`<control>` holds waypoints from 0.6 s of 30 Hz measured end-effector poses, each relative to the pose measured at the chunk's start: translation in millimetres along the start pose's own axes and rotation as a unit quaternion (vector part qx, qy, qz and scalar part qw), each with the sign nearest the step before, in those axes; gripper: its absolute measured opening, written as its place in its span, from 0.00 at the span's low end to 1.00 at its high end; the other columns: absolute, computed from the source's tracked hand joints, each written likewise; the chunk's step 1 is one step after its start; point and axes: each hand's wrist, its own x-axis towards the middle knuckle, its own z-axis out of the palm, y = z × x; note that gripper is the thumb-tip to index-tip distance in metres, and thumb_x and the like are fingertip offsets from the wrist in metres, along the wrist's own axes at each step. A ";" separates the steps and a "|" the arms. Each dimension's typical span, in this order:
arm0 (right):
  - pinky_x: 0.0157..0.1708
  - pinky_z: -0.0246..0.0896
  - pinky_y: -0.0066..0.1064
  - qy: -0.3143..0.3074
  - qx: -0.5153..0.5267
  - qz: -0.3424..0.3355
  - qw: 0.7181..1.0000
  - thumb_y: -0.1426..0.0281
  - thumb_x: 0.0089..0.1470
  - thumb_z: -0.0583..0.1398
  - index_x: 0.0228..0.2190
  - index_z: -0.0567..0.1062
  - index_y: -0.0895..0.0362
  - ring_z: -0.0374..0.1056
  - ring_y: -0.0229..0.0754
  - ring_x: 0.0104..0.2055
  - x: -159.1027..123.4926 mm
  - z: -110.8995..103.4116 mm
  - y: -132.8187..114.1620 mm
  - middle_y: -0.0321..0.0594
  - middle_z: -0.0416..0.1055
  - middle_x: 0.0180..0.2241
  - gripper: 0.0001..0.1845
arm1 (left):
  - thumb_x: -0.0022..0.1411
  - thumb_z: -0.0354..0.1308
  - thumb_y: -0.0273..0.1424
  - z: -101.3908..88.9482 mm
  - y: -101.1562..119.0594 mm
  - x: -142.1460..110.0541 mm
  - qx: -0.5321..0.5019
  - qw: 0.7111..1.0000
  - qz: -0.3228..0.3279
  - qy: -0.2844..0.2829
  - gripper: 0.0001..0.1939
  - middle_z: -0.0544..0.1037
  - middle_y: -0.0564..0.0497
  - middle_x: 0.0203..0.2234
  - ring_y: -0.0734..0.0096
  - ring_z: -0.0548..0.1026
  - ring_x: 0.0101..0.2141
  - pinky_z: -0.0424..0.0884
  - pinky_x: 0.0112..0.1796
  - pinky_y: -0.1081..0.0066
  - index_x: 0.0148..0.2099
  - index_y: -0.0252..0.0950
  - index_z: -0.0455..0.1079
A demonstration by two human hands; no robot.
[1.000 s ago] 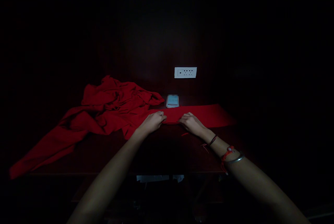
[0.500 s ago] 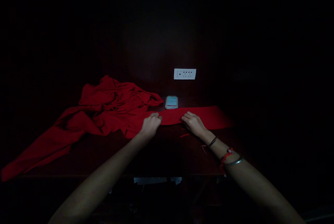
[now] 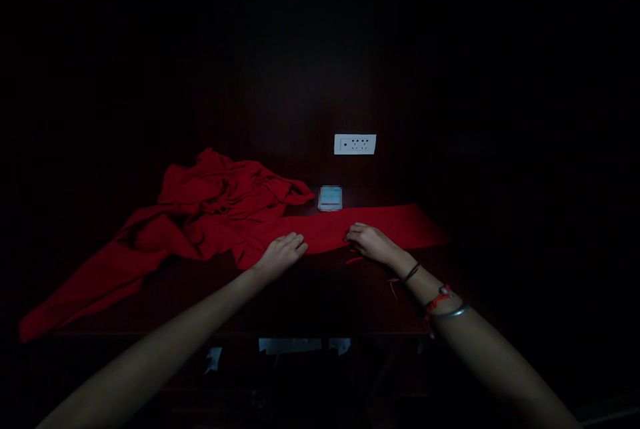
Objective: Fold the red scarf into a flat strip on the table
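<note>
A long red cloth (image 3: 330, 226) lies on a dark, glossy tabletop (image 3: 320, 302), and the phone (image 3: 330, 198), whose lit screen is too blurred to read, sits just behind it. Left of the phone the cloth is heaped in loose, wrinkled folds, one tail stretching away toward the tabletop's near edge; in front of the phone and on to its right it runs as a smooth, flat band. The left hand (image 3: 283, 254), wearing a ring (image 3: 297, 240), is in front and to the left of the phone, its curled fingers touching the band's near edge. The right hand (image 3: 369, 242) is in front and to the right of the phone, its bent fingers at that same edge. Whether either grip pinches the fabric or only presses it, I cannot tell. On the right forearm are a dark cord bracelet (image 3: 410, 272), a red braided bracelet (image 3: 439, 297) and a silver bangle (image 3: 454, 312). A narrow red scrap (image 3: 355, 259) lies in front of the phone, just beside the right hand. A white wall socket (image 3: 355, 144) is above the phone, slightly to its right.
</note>
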 end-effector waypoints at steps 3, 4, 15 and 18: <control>0.35 0.55 0.28 -0.002 0.011 -0.010 1.000 0.83 0.46 0.51 0.30 0.70 0.59 0.59 0.38 0.35 0.7 2.3 -1.1 0.41 0.65 0.31 0.12 | 0.57 0.44 0.19 2.7 -7.7 -4.5 -0.022 1.000 -0.020 0.003 0.14 0.67 0.43 0.40 0.63 0.64 0.44 0.64 0.40 0.66 0.42 0.34 0.64; 0.35 0.55 0.28 -0.006 0.021 -0.012 1.000 0.84 0.45 0.51 0.29 0.70 0.59 0.59 0.38 0.35 0.7 2.8 -0.8 0.41 0.65 0.31 0.12 | 0.56 0.44 0.18 1.2 -11.2 -5.8 -0.046 0.999 -0.024 0.001 0.14 0.67 0.44 0.40 0.63 0.65 0.43 0.64 0.40 0.67 0.42 0.34 0.64; 0.47 0.52 0.35 0.008 0.247 0.055 0.967 0.65 0.53 0.51 0.41 0.71 0.57 0.59 0.40 0.47 -3.6 -4.6 12.6 0.43 0.66 0.44 0.16 | 0.62 0.37 0.40 4.7 -30.3 50.8 -0.295 0.954 -0.021 -0.045 0.22 0.59 0.45 0.53 0.63 0.55 0.53 0.51 0.51 0.62 0.53 0.35 0.58; 0.52 0.36 0.52 -0.069 0.174 0.152 0.971 0.53 0.51 0.49 0.52 0.58 0.51 0.41 0.52 0.58 -4.5 0.8 12.3 0.43 0.50 0.56 0.29 | 0.57 0.36 0.51 29.3 -25.4 59.6 -0.260 0.951 -0.092 -0.138 0.31 0.45 0.49 0.59 0.52 0.42 0.57 0.43 0.51 0.49 0.59 0.44 0.45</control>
